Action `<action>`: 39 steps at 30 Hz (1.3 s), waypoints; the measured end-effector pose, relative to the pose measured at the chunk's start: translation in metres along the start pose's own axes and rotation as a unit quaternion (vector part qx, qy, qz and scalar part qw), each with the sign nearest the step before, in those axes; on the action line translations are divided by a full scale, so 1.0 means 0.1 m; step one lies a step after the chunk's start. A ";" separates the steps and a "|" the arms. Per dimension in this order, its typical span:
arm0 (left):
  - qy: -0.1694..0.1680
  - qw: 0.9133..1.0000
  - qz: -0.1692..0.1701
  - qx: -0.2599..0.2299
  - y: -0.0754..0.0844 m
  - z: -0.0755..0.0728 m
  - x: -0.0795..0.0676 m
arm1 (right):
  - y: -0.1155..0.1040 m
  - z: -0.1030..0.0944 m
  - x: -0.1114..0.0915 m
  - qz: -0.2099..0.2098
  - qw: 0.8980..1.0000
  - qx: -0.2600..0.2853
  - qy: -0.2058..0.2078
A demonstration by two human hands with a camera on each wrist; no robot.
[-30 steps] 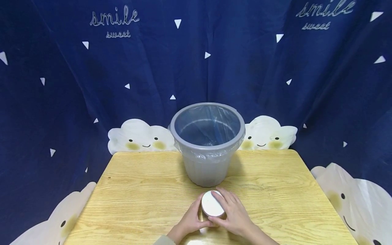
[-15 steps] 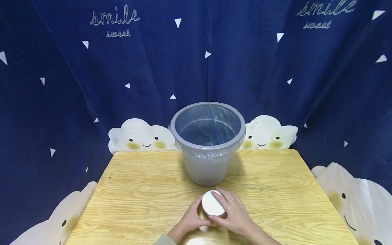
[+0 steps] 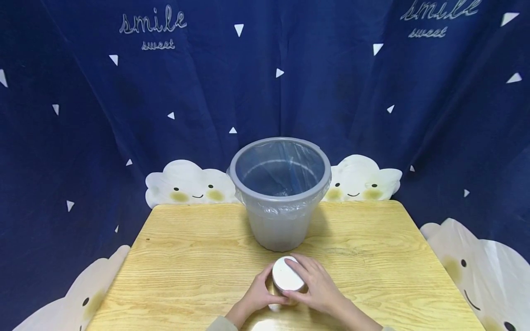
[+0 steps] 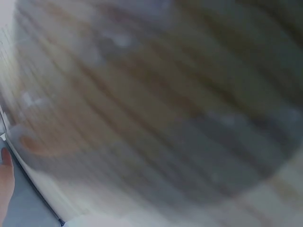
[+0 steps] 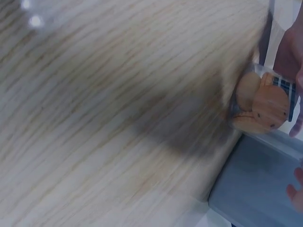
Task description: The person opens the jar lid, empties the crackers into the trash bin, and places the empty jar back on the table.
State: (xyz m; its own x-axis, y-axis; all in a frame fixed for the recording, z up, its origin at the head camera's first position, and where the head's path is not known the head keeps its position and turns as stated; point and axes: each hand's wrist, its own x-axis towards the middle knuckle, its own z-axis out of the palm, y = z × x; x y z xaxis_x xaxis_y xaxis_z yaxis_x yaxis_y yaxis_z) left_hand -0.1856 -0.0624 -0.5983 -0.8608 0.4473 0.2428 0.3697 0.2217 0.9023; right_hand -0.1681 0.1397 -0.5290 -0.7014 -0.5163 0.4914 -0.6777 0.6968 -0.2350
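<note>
Between both hands is a clear jar of round orange-brown cookies (image 5: 270,106), capped with a round white lid (image 3: 285,275). My left hand (image 3: 260,293) grips the jar's body from the left, thumb on the near side. From the right, my right hand (image 3: 316,286) holds the lid, its fingers over the far edge and the thumb at the near edge. The head view hides most of the jar's body behind the hands. Whether its base touches the table I cannot tell. Only a sliver of a hand (image 4: 5,184) shows in the left wrist view.
Just beyond the hands, a grey bin (image 3: 279,225) lined with a clear plastic bag stands on the wooden table (image 3: 186,257). A dark blue curtain (image 3: 198,92) with white triangles and smiling clouds hangs behind the table and along both sides.
</note>
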 end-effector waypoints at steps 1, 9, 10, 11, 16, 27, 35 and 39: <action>-0.002 1.000 0.004 -0.003 0.00 0.00 0.00 | 0.01 -0.01 0.01 -0.003 1.000 0.005 -0.002; -0.009 1.000 0.018 -0.014 0.00 -0.01 0.00 | 0.07 -0.05 0.03 -0.002 0.999 0.033 -0.041; -0.010 1.000 0.018 -0.015 0.00 -0.01 0.00 | 0.07 -0.06 0.03 -0.002 0.998 0.036 -0.046; -0.011 1.000 0.019 -0.017 0.00 -0.01 0.00 | 0.08 -0.07 0.04 -0.003 0.998 0.038 -0.050; -0.015 0.999 0.022 -0.021 0.01 -0.01 0.01 | 0.13 -0.10 0.06 -0.014 0.997 0.043 -0.067; -0.027 0.999 0.026 -0.034 -0.01 -0.01 0.01 | 0.21 -0.16 0.13 -0.067 0.992 0.056 -0.092; -0.029 0.999 0.016 -0.023 0.00 -0.01 0.00 | 0.26 -0.19 0.19 -0.091 0.987 0.076 -0.109; -0.030 0.999 0.014 -0.018 0.01 -0.02 0.01 | 0.27 -0.21 0.21 -0.097 0.984 0.088 -0.118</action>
State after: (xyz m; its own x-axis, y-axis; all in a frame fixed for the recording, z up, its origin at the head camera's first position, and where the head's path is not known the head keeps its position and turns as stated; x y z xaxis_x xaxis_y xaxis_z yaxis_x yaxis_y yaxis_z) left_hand -0.1864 -0.0635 -0.5967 -0.8271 0.5049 0.2469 0.3799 0.1785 0.9077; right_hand -0.1965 0.1578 -0.5075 -0.5731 -0.7464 0.3384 -0.8170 0.4880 -0.3071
